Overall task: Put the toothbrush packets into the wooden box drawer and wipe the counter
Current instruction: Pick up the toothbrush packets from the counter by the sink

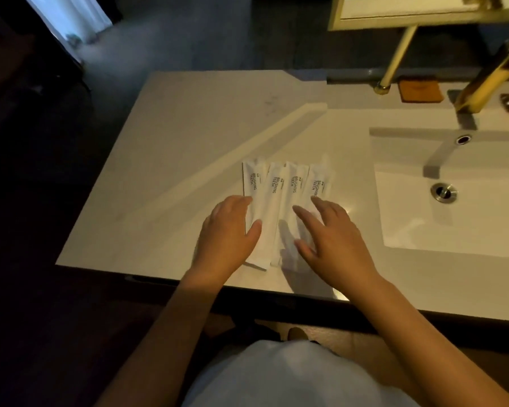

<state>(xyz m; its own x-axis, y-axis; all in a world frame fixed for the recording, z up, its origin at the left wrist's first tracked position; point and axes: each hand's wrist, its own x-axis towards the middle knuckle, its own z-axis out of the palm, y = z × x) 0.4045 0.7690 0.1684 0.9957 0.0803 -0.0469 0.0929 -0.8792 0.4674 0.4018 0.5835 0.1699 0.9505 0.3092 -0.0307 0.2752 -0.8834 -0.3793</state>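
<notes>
Several white toothbrush packets (276, 189), printed "BRUSHING TEETH", lie side by side on the pale counter (188, 136), slightly fanned. My left hand (228, 233) rests flat on the near end of the leftmost packets, thumb lying across one. My right hand (332, 233) hovers with its fingers spread over the near ends of the rightmost packets, touching or just above them. Neither hand has a packet lifted. The wooden box drawer is not in view.
A white sink basin (453, 224) with a drain lies right of the packets. A gold tap (488, 80) stands behind it, next to a brown square mat (420, 91) and a gold mirror leg (394, 60). The counter's left and front edges drop to dark floor.
</notes>
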